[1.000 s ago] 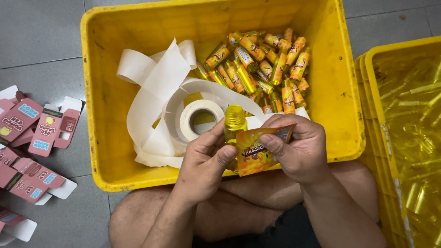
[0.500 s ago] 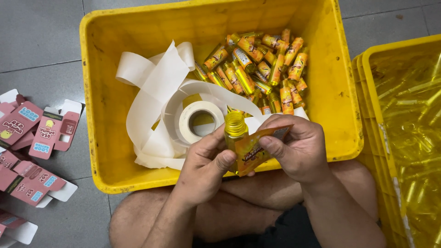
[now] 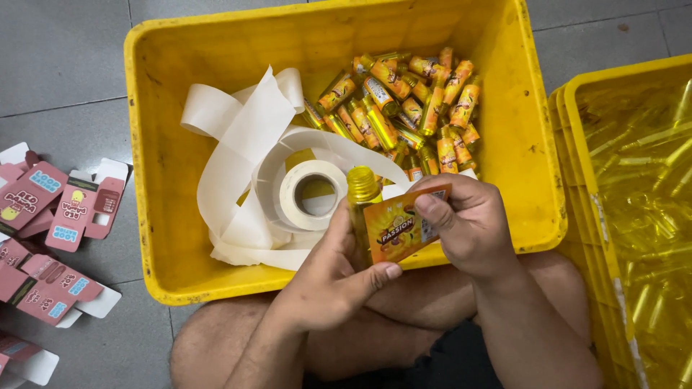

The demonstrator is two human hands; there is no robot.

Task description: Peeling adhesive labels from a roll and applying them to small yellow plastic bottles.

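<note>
Head view looks down past your bare knees at a big yellow crate (image 3: 155,130) on the grey floor, and it takes up most of the picture. To your right, a second yellow crate (image 3: 577,130) stands just beside it, filled with clear yellowish bottles whose outlines blur together. To your left on the floor, flat pink cartons (image 3: 54,238) lie scattered, several overlapping. Inside the big crate, a loose tangle of white backing tape (image 3: 238,144) spreads across the left half, curling around a white tape roll (image 3: 311,193) that lies flat near the middle. Beyond it, in the far right part of the crate, a heap of labelled orange bottles (image 3: 404,108) lies piled at all angles. At the near rim of the crate, your left hand (image 3: 331,277) is wrapped around a small yellow bottle (image 3: 362,189), which stands upright with its threaded neck uncapped and showing above your fingers. Your right hand (image 3: 472,227) is closed on an orange label (image 3: 400,229), thumb on its right edge, pressing it against the front of the bottle. The label sits slightly tilted, its left edge touching the bottle's side, and both hands meet around it.
</note>
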